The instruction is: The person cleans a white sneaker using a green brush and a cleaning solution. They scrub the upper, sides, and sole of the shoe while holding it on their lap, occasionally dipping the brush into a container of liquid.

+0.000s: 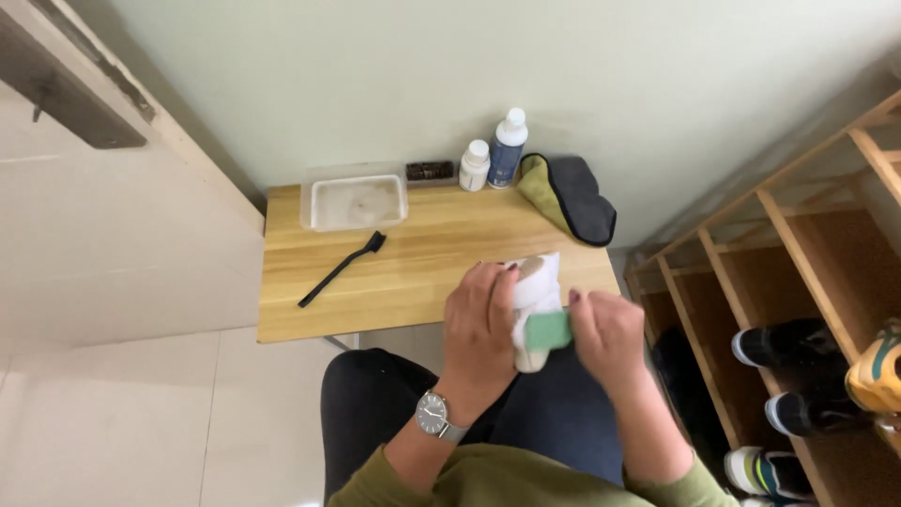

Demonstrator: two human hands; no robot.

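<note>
My left hand [479, 324], with a wristwatch on its wrist, grips a white shoe [537, 286] held upright above my lap at the table's near edge. My right hand [608, 333] presses a small green sponge [547, 330] against the lower side of the shoe. Both hands meet over the front right corner of the wooden table [422, 282].
On the table lie a black long-handled brush [342, 268], a clear plastic tub [357, 202], a dark brush [430, 171], two white bottles [475, 165] [508, 148] and a green-and-grey cloth [571, 197]. A wooden shoe rack [798, 282] with sneakers stands at right.
</note>
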